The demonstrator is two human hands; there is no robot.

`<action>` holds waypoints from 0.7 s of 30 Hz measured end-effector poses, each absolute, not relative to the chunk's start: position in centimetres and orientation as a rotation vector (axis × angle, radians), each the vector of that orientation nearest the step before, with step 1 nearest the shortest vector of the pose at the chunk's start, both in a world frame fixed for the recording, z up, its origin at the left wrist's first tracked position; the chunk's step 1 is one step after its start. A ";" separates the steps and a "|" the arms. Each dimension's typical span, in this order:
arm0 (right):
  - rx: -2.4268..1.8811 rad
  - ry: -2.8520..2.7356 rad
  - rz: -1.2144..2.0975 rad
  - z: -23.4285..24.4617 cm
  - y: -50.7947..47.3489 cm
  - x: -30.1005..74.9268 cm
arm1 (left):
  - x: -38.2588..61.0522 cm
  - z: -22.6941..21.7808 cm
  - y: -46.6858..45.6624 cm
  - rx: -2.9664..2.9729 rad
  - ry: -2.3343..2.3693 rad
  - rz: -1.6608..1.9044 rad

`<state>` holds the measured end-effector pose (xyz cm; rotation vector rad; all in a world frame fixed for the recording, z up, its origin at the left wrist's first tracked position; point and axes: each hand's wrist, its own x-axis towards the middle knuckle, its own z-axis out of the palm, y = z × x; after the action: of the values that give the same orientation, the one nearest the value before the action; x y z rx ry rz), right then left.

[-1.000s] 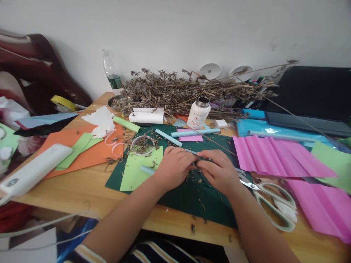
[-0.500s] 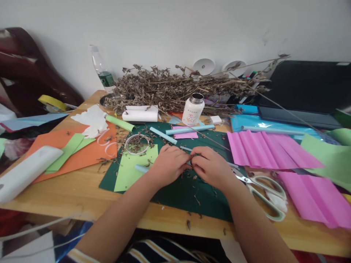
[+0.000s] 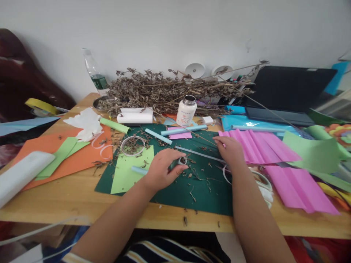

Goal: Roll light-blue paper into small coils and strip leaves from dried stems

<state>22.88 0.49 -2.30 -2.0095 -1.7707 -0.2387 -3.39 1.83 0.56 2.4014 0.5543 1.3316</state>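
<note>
My left hand [image 3: 166,166] is closed around a small light-blue paper tube [image 3: 182,160]. Its open end faces me and shows dried brown plant bits inside. Off to the right, my right hand [image 3: 230,148] has its fingers drawn together at the tip of a long dried stem, beside pink crepe paper [image 3: 257,146]; whether it pinches anything is unclear. A thin pale strip [image 3: 200,153] runs across the green cutting mat [image 3: 175,199] toward my right wrist. Dried crumbs lie scattered over the mat. Scissors [image 3: 261,179] are partly hidden behind my right forearm.
A white open bottle [image 3: 186,111] stands behind the mat, before a heap of dried plants [image 3: 153,87]. Blue paper rolls [image 3: 183,130] and a ring-shaped tape roll [image 3: 133,146] lie on the mat. A laptop [image 3: 290,91] is at back right, a plastic bottle [image 3: 95,71] at back left.
My hands were together over the mat; now my right hand has moved away right toward the pink paper. The tube in my left hand shows its open end. The view has shifted slightly.
</note>
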 end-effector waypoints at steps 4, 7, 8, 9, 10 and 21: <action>-2.069 -1.870 -0.149 -2.6 0.6 21.5 | -3.3 0.3 1.6 2.355 0.580 1.304; -2.099 -1.925 -0.083 -2.4 0.7 20.8 | -3.2 0.2 1.5 2.367 0.532 1.294; -2.106 -1.940 -0.065 -2.4 0.7 20.7 | -3.1 0.1 1.4 2.376 0.513 1.294; -2.112 -1.955 -0.049 -2.4 0.7 20.6 | -3.0 0.1 1.4 2.385 0.494 1.292; -2.118 -1.968 -0.036 -2.4 0.7 20.5 | -2.9 0.1 1.3 2.389 0.474 1.292; -2.162 -1.924 0.068 -2.0 0.9 19.6 | -2.6 0.0 1.2 2.508 0.308 1.290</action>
<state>19.59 0.91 -2.02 -2.1620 -1.9237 0.0682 -2.63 1.21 -0.05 2.5076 0.3076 1.2900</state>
